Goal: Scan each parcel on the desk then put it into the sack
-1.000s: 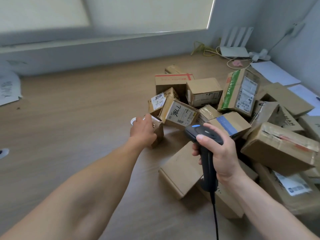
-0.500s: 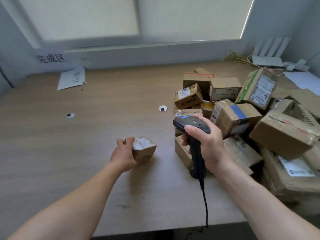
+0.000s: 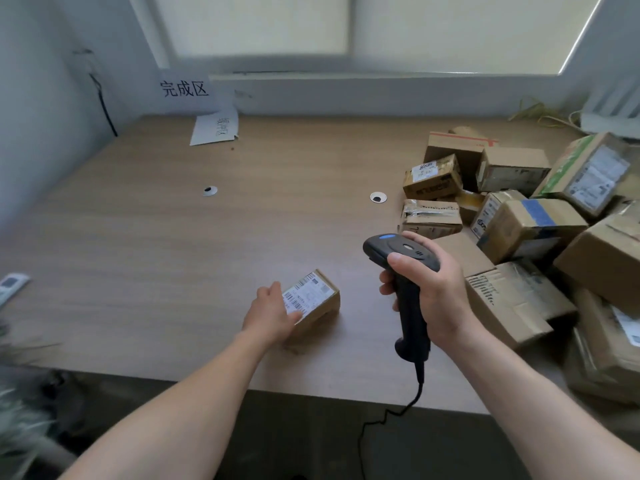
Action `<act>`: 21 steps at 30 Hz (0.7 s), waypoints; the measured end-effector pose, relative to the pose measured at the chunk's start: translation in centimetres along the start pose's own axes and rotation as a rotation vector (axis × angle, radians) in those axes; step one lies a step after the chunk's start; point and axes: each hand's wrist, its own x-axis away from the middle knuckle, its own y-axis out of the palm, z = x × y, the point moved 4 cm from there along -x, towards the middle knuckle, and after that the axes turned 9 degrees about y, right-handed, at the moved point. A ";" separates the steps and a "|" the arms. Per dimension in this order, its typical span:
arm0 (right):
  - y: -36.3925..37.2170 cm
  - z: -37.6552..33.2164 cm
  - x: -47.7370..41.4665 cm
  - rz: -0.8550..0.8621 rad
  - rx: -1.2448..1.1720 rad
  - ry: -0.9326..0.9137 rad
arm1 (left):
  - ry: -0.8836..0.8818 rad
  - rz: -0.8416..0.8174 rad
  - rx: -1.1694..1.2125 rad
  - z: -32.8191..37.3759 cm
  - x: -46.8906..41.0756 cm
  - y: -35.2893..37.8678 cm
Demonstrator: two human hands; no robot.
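The left hand grips the small brown cardboard parcel by its near-left end, fingers curled round the edge, so that the white barcode label on the top face is mostly uncovered and faces upward. The parcel rests on the wood-grain desk at about 6 o'clock of the frame centre. It is well apart from the heap of brown cardboard parcels that fills the desk from 1 to 4 o'clock. This separation probably keeps a neighbouring label from being read by mistake. The right hand is closed round the handle of the black pistol-grip barcode scanner, with the thumb laid against the head. The scanner stands at 3 o'clock of the parcel, near it but not touching. Its head points toward 10 o'clock rather than down at the label, and its black cable hangs over the near desk edge at 6 o'clock. Judgement: the scan is in preparation, and the head needs tilting toward the label. A blurred grey-white mass at 8 o'clock, below desk level, may be the sack, but this cannot be confirmed.
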 end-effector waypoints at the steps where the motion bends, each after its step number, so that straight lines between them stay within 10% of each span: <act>1: 0.1 0.2 0.0 0.010 -0.001 0.007 | -0.024 0.000 -0.001 -0.2 -0.4 0.0; 21: 3.8 1.1 1.4 0.173 -0.020 -0.007 | 0.512 -0.434 -0.383 4.3 -0.7 2.2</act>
